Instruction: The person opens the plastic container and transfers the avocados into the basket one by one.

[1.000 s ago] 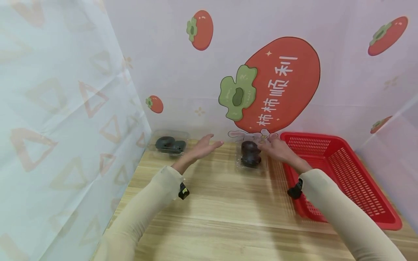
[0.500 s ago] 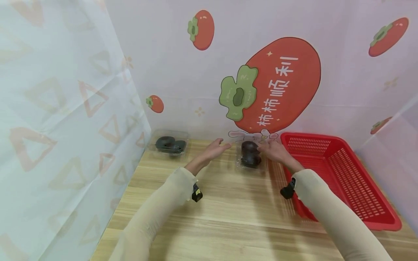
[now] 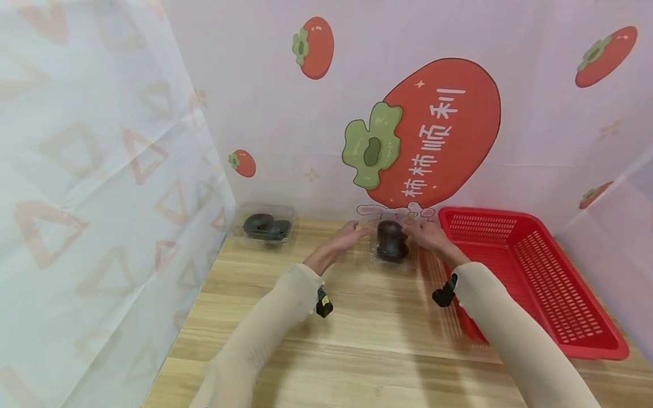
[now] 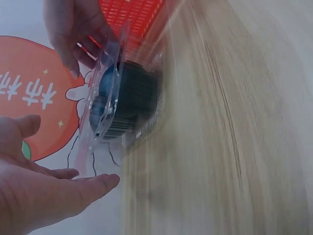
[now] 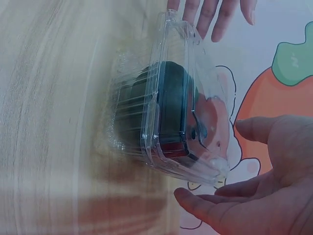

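A clear plastic clamshell box (image 3: 391,242) with dark rounded contents stands on the wooden table near the back wall. My left hand (image 3: 348,237) is at its left side, fingers extended and thumb apart; a gap shows between this hand (image 4: 54,188) and the box (image 4: 124,98) in the left wrist view. On the other side, my right hand (image 3: 426,232) has its fingertips close to the box's right edge. The right wrist view shows that hand (image 5: 274,181) with thumb and fingers spread beside the clear lid (image 5: 188,112). Nothing is held by either hand.
Another clear clamshell box (image 3: 266,225) with dark rounded contents stands at the back left by the side wall. A red plastic basket (image 3: 530,226) stands to the right, its left rim close to my right forearm. Printed sheets (image 3: 275,102) line the back and sides.
My left hand has moved right, toward the middle clamshell box. The right hand stays by the box, its wrist shifting slightly left. Both boxes and the basket have not moved.
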The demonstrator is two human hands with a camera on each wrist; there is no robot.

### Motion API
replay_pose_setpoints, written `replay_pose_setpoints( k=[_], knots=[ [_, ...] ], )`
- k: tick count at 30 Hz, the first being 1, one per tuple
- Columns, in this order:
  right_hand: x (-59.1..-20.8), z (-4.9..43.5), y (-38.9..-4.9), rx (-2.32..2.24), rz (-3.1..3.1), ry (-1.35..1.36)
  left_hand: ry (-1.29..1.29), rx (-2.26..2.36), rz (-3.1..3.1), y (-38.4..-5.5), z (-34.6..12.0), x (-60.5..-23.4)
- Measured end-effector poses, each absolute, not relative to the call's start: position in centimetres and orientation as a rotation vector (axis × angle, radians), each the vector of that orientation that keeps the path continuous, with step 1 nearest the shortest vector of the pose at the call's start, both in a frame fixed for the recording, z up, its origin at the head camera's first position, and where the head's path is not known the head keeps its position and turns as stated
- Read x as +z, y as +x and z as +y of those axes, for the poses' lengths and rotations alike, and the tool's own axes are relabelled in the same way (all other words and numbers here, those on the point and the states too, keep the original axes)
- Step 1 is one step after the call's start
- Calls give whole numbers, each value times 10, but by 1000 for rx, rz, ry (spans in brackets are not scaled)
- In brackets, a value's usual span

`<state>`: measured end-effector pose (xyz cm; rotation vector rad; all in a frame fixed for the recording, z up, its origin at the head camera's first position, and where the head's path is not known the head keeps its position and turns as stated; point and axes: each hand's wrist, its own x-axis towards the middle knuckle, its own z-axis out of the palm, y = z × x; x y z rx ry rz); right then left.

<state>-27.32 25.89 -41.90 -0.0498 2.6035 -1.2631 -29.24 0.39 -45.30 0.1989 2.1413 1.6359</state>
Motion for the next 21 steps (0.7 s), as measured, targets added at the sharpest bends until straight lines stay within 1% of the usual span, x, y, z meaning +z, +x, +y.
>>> replay_pose_setpoints(
  k=[12,21],
  knots=[
    [-426,252,-279,-1367,2546,14,111,1768,1969,-290,28,-464],
    [-435,249,-282,-1458,2549,38,76,1762,2012,-292,36,-471]
  ],
)
